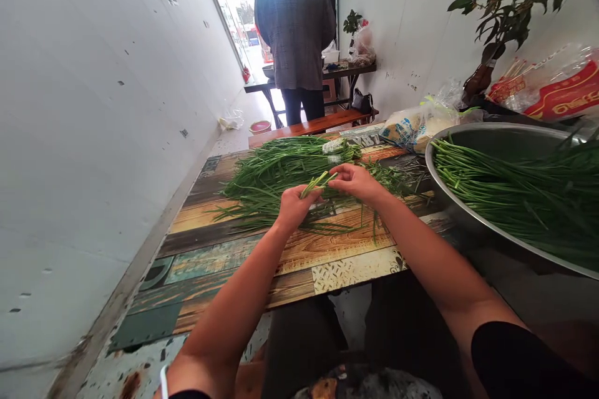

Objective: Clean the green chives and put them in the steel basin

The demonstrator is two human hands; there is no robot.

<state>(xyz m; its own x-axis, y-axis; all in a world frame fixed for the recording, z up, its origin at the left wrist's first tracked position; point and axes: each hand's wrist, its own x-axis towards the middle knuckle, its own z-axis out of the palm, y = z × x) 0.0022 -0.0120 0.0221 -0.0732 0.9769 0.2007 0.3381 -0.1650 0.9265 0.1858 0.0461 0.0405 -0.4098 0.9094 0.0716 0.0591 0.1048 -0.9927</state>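
Note:
My left hand [294, 206] is closed around the lower part of a small bunch of garlic chives [316, 183], whose pale stem ends point up and to the right. At those ends, the thumb and fingers of my right hand [355, 182] pinch a stem. Just beyond both hands lies a large heap of chives [276, 165] on the table, bound with a whitish band [333, 146] near its right end. Loose trimmings [393, 177] are scattered to the right of my right hand.
A big metal basin [433, 177] holding many chives [496, 184] stands at the right. Behind it are plastic bags [416, 128] and a potted plant [486, 53]. A person [297, 25] stands beyond the wood-patterned table [290, 271], at another table. A white wall [93, 137] runs along the left.

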